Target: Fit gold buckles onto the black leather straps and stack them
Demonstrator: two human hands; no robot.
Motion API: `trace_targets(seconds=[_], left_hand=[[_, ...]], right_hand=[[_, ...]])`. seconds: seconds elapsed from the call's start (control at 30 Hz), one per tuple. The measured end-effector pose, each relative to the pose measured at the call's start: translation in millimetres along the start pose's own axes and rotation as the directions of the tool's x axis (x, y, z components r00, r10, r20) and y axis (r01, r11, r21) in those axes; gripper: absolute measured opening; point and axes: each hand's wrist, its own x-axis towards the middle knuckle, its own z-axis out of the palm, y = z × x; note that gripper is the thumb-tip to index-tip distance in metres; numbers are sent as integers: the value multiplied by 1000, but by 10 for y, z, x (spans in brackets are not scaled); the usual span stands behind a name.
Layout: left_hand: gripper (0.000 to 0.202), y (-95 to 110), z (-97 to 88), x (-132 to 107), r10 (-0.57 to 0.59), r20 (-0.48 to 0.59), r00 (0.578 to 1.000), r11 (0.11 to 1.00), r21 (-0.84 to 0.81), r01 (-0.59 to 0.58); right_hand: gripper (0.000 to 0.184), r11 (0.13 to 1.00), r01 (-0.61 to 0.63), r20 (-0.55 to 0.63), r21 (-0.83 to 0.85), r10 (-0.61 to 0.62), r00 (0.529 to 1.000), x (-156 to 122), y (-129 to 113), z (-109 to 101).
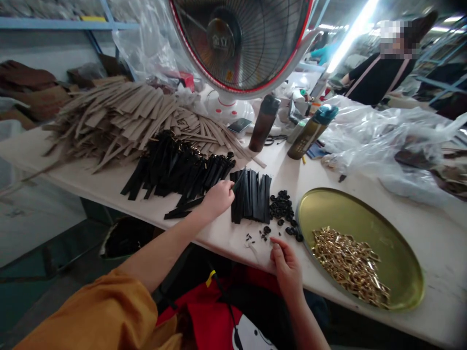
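My left hand (218, 199) is closed at the left edge of a row of flat black strips (255, 197), its fingertips pinching one dark strip (239, 181) that tilts up from the row. To its left lies a heap of black straps (175, 167) with small metal fittings. Close to the table's front edge, my right hand (287, 266) has thumb and forefinger pressed together; anything between them is too small to make out. Just beyond those fingertips are tiny black bits (263, 235) and a pile of round black pieces (281, 205).
An oval gold tray (396, 265) holding many gold metal fittings (346, 265) stands at right. Behind are a large fan (237, 43), two bottles (263, 124), a heap of grey-brown strips (109, 116) and plastic bags (386, 141). A person (379, 73) stands at the back right.
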Motion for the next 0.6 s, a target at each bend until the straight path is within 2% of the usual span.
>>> trace_targets(seconds=[0.03, 0.07, 0.1, 0.13, 0.17, 0.27, 0.33, 0.4, 0.43, 0.5, 0.6], left_hand=[[30, 56, -41, -115, 28, -22, 999, 988, -152, -31], [31, 116, -65, -253, 49, 23, 999, 946, -321, -39], [31, 176, -72, -407, 77, 130, 989, 883, -469, -7], [31, 233, -62, -570, 109, 257, 960, 812, -580, 63], [31, 282, -38, -731, 164, 374, 913, 748, -651, 132], [27, 390, 70, -1126, 255, 587, 769, 623, -708, 333], [27, 454, 133, -1269, 289, 666, 688, 543, -706, 455], [25, 530, 173, -1324, 316, 708, 631, 438, -699, 565], [21, 571, 185, -1330, 321, 718, 617, 379, -695, 611], [15, 641, 197, -1318, 293, 731, 616, 257, -681, 686], [15, 686, 186, -1294, 202, 756, 623, 92, -648, 757]], right_hand=[[32, 999, -13, 3, 37, 13, 1000, 4, -17, -7], [33, 995, -31, 5, 96, 30, 1000, 10, -41, -20], [35, 983, -50, 8, 177, 50, 999, 17, -69, -39], [38, 960, -68, 8, 270, 68, 998, 22, -100, -63], [40, 930, -82, 3, 359, 87, 996, 24, -131, -89], [30, 867, -123, -31, 484, 158, 987, -23, -203, -145], [26, 875, -169, -11, 453, 195, 981, -101, -228, -134], [27, 901, -200, 63, 385, 190, 980, -188, -241, -93], [28, 917, -198, 101, 346, 174, 980, -222, -246, -76], [33, 954, -148, 125, 261, 118, 985, -246, -255, -79], [33, 998, 35, 3, 50, -36, 999, -159, -261, -208]])
